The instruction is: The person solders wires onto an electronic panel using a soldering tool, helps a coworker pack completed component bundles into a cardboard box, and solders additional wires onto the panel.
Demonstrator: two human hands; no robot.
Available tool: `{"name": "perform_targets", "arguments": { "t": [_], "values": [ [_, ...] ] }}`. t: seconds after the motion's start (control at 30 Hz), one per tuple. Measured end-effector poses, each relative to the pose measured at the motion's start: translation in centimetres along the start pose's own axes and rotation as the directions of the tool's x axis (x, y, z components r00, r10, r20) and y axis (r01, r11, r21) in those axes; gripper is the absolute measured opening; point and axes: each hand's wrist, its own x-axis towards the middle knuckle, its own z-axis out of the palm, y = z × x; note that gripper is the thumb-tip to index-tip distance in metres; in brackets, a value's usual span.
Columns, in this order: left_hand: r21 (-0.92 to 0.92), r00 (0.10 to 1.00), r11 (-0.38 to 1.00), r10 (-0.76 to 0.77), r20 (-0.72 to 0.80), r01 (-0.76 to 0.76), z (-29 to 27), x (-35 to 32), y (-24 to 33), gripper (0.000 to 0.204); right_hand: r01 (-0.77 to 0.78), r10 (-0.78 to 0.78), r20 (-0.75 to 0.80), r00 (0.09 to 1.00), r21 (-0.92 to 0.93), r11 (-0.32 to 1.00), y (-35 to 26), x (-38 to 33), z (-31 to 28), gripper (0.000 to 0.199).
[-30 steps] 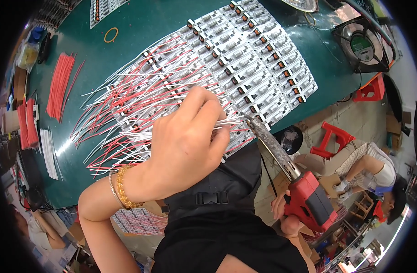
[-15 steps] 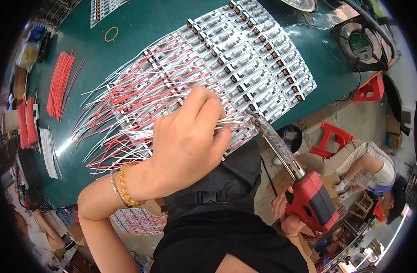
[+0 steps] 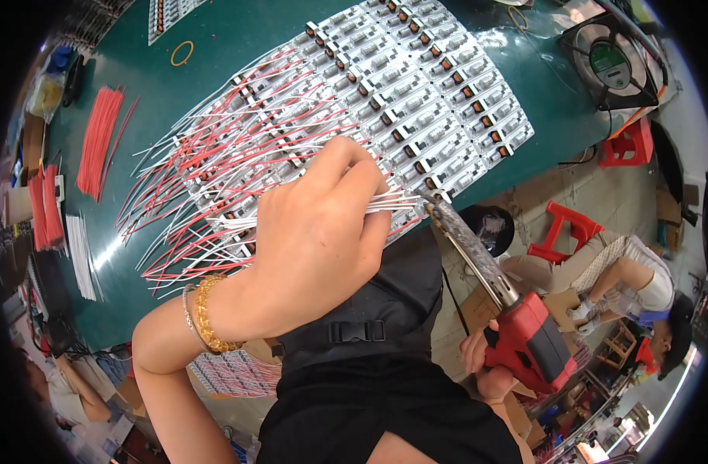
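Note:
My left hand [image 3: 319, 232] pinches several thin white wires [image 3: 396, 202] between thumb and fingers, their ends pointing right. Beneath it lies a large panel of small white circuit boards [image 3: 416, 100], its left part covered with soldered-looking red and white wires [image 3: 214, 170]. In my right hand [image 3: 477, 357] is a soldering iron [image 3: 535, 340] with a red and black pistol-shaped handle. Its darkened tip sits at the panel's near right edge, close to the white wire ends; whether they touch, I cannot tell. My left palm and some fingertips are hidden.
Bundles of red wires [image 3: 98, 147] and white wires [image 3: 79, 255] lie on the green table [image 3: 137, 309] at left, with a rubber band [image 3: 182, 53] behind. A fan [image 3: 607, 63] stands at the far right. Beyond the table are red stools [image 3: 562, 232] and a seated person [image 3: 628, 282].
The panel appears slightly farther left in the picture. The white wire ends and the iron's tip are now closer together. Both hands keep their grips.

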Motion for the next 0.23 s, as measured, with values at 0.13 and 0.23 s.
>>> {"name": "perform_targets", "arguments": {
  "t": [0.13, 0.23],
  "values": [
    [0.015, 0.996, 0.996, -0.083, 0.044, 0.082, -0.2, 0.1, 0.8, 0.01, -0.014, 0.016, -0.062, 0.998, 0.019, 1.0, -0.8, 0.5, 0.9, 0.047],
    [0.038, 0.997, 0.997, -0.066, 0.036, 0.065, -0.1, 0.0, 0.7, 0.011, -0.123, 0.124, 0.079, 0.989, -0.013, 0.992, -1.2, 0.8, 0.2, 0.063]
  ]
}}
